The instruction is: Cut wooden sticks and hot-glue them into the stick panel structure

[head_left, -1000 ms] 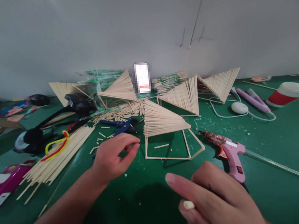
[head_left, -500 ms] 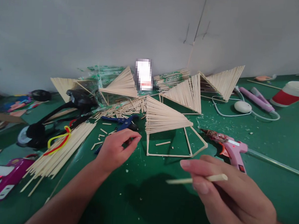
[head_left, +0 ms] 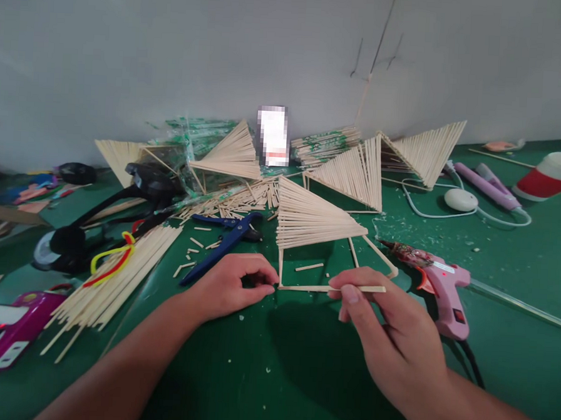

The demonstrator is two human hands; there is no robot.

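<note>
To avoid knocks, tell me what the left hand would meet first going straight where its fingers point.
The left hand would likely meet the near-left corner of the pale, angular wooden-stick frame; whether they touch is unclear.

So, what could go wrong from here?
The stick in the right hand overlaps the front edge of the frame in this view, so a bump might shift or strain the thin joints. The pink glue gun lies just right of the frame, nozzle towards it; if hot, it could burn a straying hand. The blue cutter sits close behind the left hand and could get knocked.
</note>
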